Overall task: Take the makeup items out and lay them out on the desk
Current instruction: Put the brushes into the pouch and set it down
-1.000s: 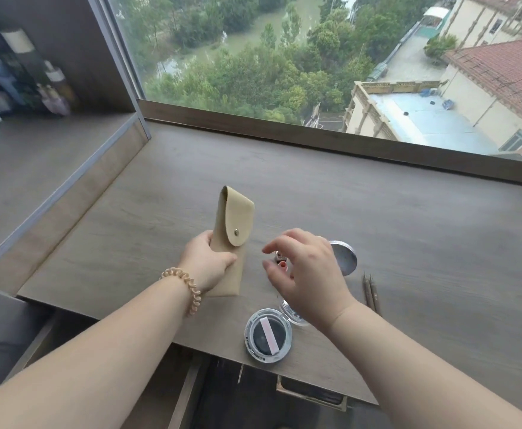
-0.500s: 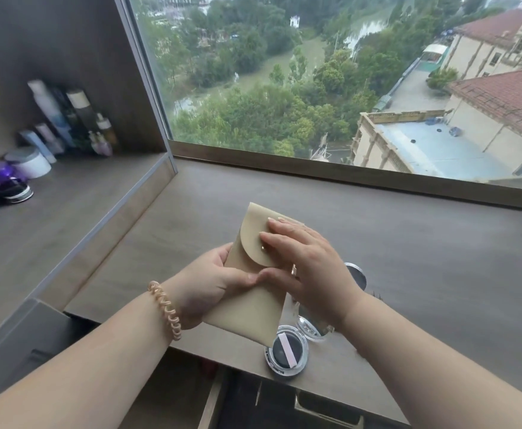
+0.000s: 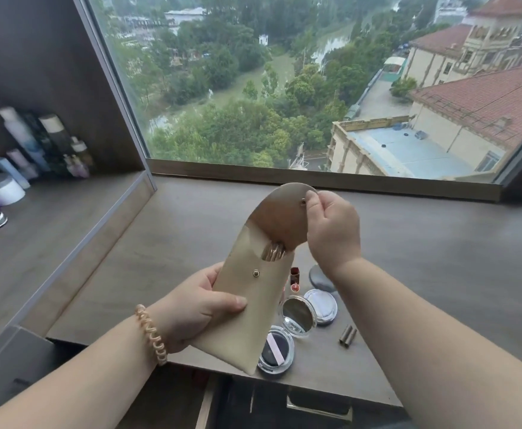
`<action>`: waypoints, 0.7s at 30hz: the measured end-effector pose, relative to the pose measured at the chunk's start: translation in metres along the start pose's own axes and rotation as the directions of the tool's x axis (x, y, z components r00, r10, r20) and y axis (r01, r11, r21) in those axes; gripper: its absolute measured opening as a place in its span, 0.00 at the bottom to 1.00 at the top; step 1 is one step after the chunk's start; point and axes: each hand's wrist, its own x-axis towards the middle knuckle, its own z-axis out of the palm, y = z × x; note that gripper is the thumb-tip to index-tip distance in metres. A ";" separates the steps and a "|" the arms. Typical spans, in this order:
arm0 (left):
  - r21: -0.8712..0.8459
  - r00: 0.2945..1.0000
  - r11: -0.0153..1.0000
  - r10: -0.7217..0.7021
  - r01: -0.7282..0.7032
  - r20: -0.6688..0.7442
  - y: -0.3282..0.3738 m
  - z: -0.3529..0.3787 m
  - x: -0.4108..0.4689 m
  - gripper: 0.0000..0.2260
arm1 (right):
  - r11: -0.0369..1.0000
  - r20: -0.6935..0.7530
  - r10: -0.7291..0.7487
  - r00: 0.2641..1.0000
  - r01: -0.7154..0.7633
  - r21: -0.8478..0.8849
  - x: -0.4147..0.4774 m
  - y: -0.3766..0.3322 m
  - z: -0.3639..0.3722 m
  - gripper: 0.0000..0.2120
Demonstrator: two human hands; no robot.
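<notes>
Nearest you, your left hand [image 3: 198, 308] grips the lower half of the beige pouch [image 3: 253, 292], thumb across its front, holding it up over the near edge of the surface [image 3: 439, 274]. Just beyond, your right hand [image 3: 331, 230] pinches the flap [image 3: 281, 212] beside its snap and has it lifted, so the mouth is open. Inside are gold handles [image 3: 273, 252], probably brushes; count unclear. Best move: fold the flap right back, then pinch all the handles together and draw straight out so nothing snags. Laid out along the near edge: dark compact [image 3: 276, 354], open mirror compact [image 3: 298, 317], white cushion [image 3: 321, 303], lipstick [image 3: 294, 278], two pencils [image 3: 348, 335]. Bottles [image 3: 37, 144] on the far-left shelf.
</notes>
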 end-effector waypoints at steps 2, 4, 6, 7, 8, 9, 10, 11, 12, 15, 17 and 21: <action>0.013 0.999 1.000 -0.009 0.009 0.038 -0.003 0.000 0.000 0.20 | 0.977 0.079 0.186 0.979 -0.193 0.090 0.013 0.010 -0.007 0.20; 0.019 0.996 0.999 -0.032 0.030 0.089 -0.005 0.001 0.000 0.20 | 0.966 0.195 0.258 0.946 -0.260 -0.018 0.017 0.019 -0.006 0.15; 0.011 0.989 0.999 -0.051 0.050 0.137 -0.007 0.001 -0.001 0.19 | 0.950 0.266 0.233 0.935 -0.160 -0.270 0.012 0.026 -0.006 0.06; 0.011 0.987 0.998 -0.056 0.055 0.153 -0.008 0.000 -0.001 0.19 | 0.915 0.280 0.159 0.947 -0.035 -0.401 0.008 0.029 -0.006 0.14; 0.013 0.985 0.998 -0.056 0.055 0.161 -0.008 -0.002 -0.002 0.19 | 0.872 0.305 0.039 0.951 0.117 -0.475 0.004 0.031 -0.006 0.18; 0.015 0.985 0.998 -0.055 0.054 0.161 -0.009 -0.004 -0.002 0.19 | 0.834 0.332 -0.090 0.939 0.254 -0.489 0.000 0.030 -0.005 0.17; 0.015 0.986 0.999 -0.054 0.052 0.156 -0.009 -0.006 -0.003 0.19 | 0.825 0.364 -0.179 0.914 0.341 -0.450 -0.005 0.027 -0.004 0.14; 0.013 0.988 0.999 -0.053 0.051 0.148 -0.009 -0.008 -0.003 0.19 | 0.867 0.407 -0.196 0.892 0.351 -0.353 -0.010 0.026 -0.004 0.10; 0.010 0.989 0.999 -0.051 0.051 0.139 -0.010 -0.009 -0.004 0.19 | 0.938 0.448 -0.140 0.883 0.263 -0.225 -0.013 0.024 -0.005 0.09; -0.008 0.993 0.999 -0.041 0.042 0.107 -0.012 -0.013 -0.006 0.18 | 0.977 0.586 0.070 0.808 -0.175 0.126 -0.014 0.022 -0.005 0.12; -0.017 0.995 0.999 -0.032 0.034 0.098 -0.014 -0.013 -0.007 0.18 | 0.977 0.650 0.026 0.760 -0.157 0.145 -0.017 0.020 -0.006 0.12; 0.012 0.994 1.000 -0.020 0.019 0.110 -0.017 -0.010 -0.007 0.18 | 0.970 0.740 -0.090 0.667 0.226 -0.086 -0.025 0.009 -0.001 0.17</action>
